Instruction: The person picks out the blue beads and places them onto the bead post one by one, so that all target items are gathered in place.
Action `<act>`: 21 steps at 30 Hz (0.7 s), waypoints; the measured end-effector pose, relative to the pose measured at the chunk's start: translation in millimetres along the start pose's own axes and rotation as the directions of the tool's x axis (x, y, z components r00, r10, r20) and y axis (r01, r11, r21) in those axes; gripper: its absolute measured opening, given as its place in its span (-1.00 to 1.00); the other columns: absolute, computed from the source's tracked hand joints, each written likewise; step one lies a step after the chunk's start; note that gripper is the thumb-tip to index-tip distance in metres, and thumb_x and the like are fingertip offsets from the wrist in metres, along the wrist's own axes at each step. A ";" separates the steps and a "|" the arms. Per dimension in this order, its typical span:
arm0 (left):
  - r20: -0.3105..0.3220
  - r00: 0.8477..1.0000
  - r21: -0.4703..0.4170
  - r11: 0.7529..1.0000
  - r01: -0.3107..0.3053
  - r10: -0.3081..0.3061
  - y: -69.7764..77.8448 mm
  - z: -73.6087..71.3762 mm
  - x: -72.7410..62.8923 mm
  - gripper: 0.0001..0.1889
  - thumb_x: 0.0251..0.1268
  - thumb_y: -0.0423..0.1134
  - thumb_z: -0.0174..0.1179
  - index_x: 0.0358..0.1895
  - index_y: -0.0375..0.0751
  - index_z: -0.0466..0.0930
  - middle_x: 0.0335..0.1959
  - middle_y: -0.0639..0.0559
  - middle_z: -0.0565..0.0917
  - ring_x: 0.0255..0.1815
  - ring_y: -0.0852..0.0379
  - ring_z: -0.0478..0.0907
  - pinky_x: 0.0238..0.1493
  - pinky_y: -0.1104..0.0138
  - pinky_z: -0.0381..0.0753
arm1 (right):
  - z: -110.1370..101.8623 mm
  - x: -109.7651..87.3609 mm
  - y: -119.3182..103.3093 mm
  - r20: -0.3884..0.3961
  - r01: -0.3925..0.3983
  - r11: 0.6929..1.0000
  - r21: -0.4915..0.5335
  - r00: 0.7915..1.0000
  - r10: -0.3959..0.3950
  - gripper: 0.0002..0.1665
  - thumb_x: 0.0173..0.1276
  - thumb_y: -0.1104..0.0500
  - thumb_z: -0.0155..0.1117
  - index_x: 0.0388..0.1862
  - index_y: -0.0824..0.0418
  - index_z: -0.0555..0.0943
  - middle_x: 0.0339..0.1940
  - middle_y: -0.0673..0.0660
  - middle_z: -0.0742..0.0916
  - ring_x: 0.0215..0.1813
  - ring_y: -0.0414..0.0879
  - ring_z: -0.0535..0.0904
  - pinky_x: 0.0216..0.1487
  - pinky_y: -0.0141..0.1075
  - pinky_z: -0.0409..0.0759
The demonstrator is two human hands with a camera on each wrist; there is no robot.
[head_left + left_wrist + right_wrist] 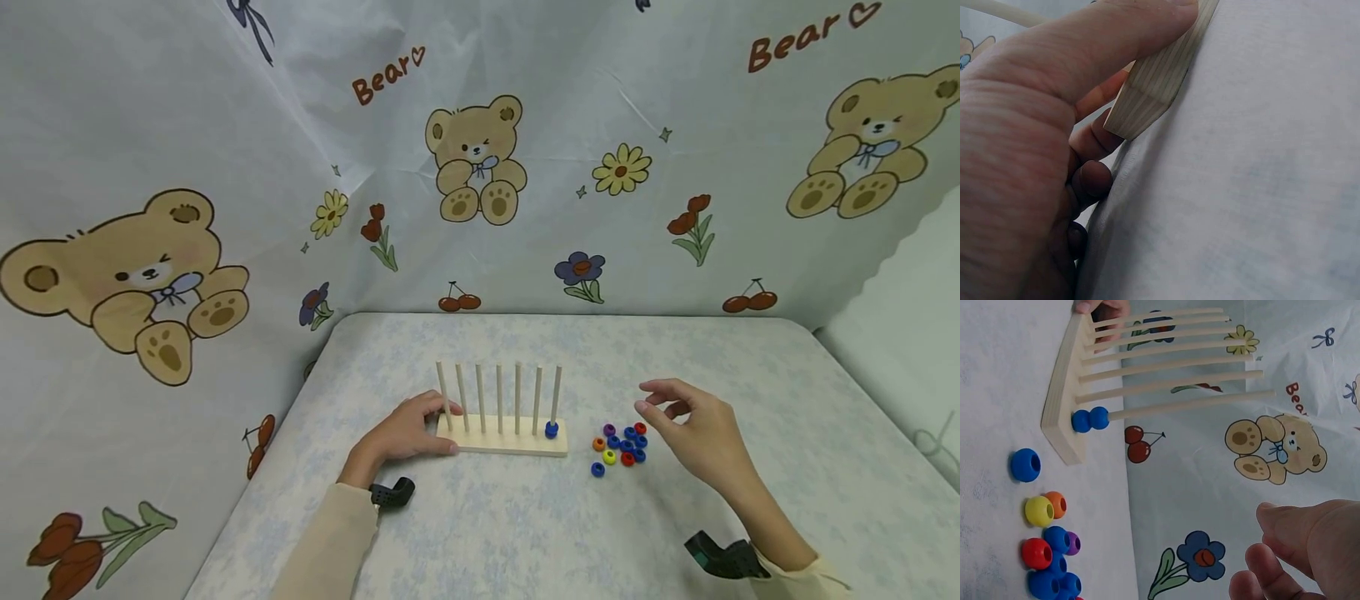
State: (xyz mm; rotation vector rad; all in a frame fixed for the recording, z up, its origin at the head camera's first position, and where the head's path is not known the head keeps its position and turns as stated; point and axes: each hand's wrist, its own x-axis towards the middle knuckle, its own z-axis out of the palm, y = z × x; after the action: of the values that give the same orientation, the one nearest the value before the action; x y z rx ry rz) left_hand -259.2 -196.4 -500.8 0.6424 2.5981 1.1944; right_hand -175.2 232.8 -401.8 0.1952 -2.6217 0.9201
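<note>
A pale wooden base (pixel 504 446) with a row of upright pegs (pixel 499 400) stands on the table. My left hand (pixel 408 429) grips its left end, thumb along the front edge and fingers behind, as the left wrist view also shows. Two blue beads (pixel 1090 419) are stacked at the foot of the rightmost peg. Right of the base lies a loose group of blue, red, yellow (pixel 609 457), orange (pixel 598 444) and purple (pixel 609 430) beads. My right hand (pixel 697 429) hovers just right of these beads, fingers loosely bent, with nothing visible between thumb and forefinger.
The table (pixel 480 533) has a pale mottled top. A white cloth (pixel 555 75) printed with bears and flowers hangs behind it and along the left side. One blue bead (pixel 597 470) lies a little nearer the front than the others.
</note>
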 end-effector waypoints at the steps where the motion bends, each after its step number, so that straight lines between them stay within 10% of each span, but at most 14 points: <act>1: -0.002 1.000 0.003 1.000 0.003 -0.003 -0.2 0.0 -0.1 -0.44 -0.12 0.17 0.59 0.05 0.33 0.62 0.05 0.31 0.56 0.09 0.17 0.48 0.18 0.12 0.45 | -0.4 -0.7 1.7 0.002 -0.005 1.000 -0.001 1.000 0.005 -0.64 0.37 0.07 0.40 0.09 0.16 0.67 -0.21 0.17 0.78 -0.26 -0.03 0.62 -0.54 -0.38 0.49; 21: -0.004 1.000 0.033 0.999 0.007 -0.007 -0.7 1.4 2.9 -0.48 -0.11 0.18 0.58 0.00 0.40 0.60 0.02 0.32 0.56 0.02 0.18 0.47 0.09 0.17 0.48 | 12.4 -23.8 45.3 0.141 -0.133 0.989 -0.060 0.980 0.140 -0.63 0.39 0.01 0.38 0.07 0.18 0.68 -0.23 0.10 0.77 -0.30 -0.12 0.59 -0.49 -0.37 0.50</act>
State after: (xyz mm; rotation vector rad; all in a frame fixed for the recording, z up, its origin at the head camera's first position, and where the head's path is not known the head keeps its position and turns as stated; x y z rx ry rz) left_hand -261.5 -194.5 -502.2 0.6379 2.6259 1.1545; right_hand -167.7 260.7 -445.8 0.0719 -2.8193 0.9139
